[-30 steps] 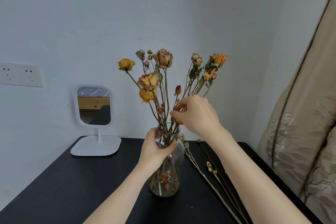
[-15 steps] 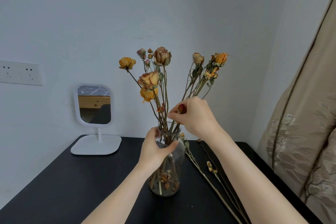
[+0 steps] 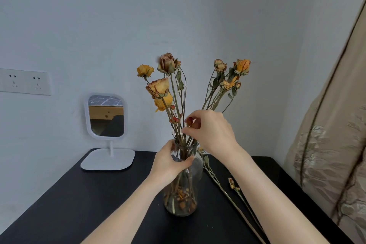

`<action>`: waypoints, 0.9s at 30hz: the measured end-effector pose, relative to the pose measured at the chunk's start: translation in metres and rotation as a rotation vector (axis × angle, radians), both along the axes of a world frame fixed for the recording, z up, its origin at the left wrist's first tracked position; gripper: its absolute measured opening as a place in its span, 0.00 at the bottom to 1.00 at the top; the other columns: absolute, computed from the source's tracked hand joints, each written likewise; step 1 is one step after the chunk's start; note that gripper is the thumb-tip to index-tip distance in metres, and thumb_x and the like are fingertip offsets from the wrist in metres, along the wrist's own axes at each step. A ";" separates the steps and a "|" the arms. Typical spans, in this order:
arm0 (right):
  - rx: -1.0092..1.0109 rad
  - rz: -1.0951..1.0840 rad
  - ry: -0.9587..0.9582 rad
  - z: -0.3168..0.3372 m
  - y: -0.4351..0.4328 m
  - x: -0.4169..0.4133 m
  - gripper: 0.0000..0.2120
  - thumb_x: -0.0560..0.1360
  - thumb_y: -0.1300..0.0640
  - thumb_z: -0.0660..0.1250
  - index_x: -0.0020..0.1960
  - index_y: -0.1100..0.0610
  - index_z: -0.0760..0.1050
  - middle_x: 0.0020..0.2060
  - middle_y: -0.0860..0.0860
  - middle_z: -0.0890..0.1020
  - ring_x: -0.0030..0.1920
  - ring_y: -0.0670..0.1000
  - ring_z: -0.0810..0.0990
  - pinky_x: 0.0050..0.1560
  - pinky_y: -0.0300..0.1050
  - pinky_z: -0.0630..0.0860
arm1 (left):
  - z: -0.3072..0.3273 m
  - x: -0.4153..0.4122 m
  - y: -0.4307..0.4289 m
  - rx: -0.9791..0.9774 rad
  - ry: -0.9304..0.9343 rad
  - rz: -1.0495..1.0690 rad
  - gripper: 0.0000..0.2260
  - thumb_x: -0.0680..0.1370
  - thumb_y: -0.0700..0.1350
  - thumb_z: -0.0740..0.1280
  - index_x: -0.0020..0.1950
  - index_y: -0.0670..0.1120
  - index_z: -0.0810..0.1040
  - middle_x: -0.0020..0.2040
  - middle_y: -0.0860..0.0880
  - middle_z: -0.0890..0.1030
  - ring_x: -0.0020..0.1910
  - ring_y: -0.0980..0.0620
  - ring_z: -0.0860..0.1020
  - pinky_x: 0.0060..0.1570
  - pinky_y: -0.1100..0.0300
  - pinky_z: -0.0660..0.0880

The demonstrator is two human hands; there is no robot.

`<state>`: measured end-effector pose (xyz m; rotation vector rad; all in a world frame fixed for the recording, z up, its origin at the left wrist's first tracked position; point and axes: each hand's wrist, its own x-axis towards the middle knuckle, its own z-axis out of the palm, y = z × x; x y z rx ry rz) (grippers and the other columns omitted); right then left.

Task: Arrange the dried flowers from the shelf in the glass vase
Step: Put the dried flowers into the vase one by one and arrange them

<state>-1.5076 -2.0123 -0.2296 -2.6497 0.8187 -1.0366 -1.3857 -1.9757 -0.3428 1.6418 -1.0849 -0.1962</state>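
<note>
Right hand: the right hand (image 3: 213, 131) is hovering just above the mouth of the glass vase (image 3: 183, 180), its thumb and forefinger pinching a short stem with a small red bud (image 3: 189, 120) showing at the fingertips.
Left hand: the left hand (image 3: 171, 161) is wrapping around the neck of the vase, thumb on the near side, steadying it on the black table (image 3: 79, 204).
Vase: it is standing upright near the middle of the table, clear glass, with loose petals and stem ends gathering at the bottom.
Dried flowers: most of the dried flowers (image 3: 170, 89) are already standing in the vase, fanning into a left cluster of yellow and tan roses and a right cluster leaning toward the curtain (image 3: 336, 144).
Loose stems: a few loose stems (image 3: 231, 194) are lying flat on the table just right of the vase, one touching or nearly touching its base.
Step in hand: the short red bud is being fed down among the stems at the neck, by my reading.
Next move: it is calling for a gentle downward push without snapping the brittle stalk, then a release and a reach for the stems on the table.
Background: a white mirror (image 3: 106, 117) is standing at the back left, well apart from the work.
</note>
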 end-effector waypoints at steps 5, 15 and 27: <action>0.052 0.096 -0.117 -0.002 0.003 -0.012 0.13 0.71 0.49 0.71 0.55 0.46 0.77 0.31 0.44 0.75 0.32 0.42 0.72 0.31 0.35 0.66 | 0.003 0.008 0.001 0.024 0.018 -0.039 0.17 0.67 0.50 0.74 0.45 0.64 0.67 0.45 0.66 0.73 0.47 0.64 0.72 0.41 0.75 0.63; 0.271 0.081 -0.190 -0.048 -0.015 -0.063 0.04 0.71 0.54 0.71 0.45 0.46 0.79 0.30 0.45 0.75 0.27 0.37 0.71 0.30 0.27 0.68 | -0.007 -0.005 0.015 -0.025 0.058 0.039 0.33 0.67 0.56 0.74 0.68 0.54 0.64 0.61 0.60 0.64 0.63 0.60 0.62 0.62 0.60 0.62; 0.590 -0.329 0.036 -0.139 -0.094 -0.133 0.08 0.72 0.54 0.71 0.51 0.53 0.79 0.36 0.47 0.79 0.38 0.43 0.76 0.33 0.33 0.67 | -0.063 -0.107 0.028 0.130 -0.171 -0.153 0.09 0.76 0.50 0.66 0.36 0.55 0.71 0.28 0.56 0.69 0.31 0.59 0.69 0.35 0.65 0.70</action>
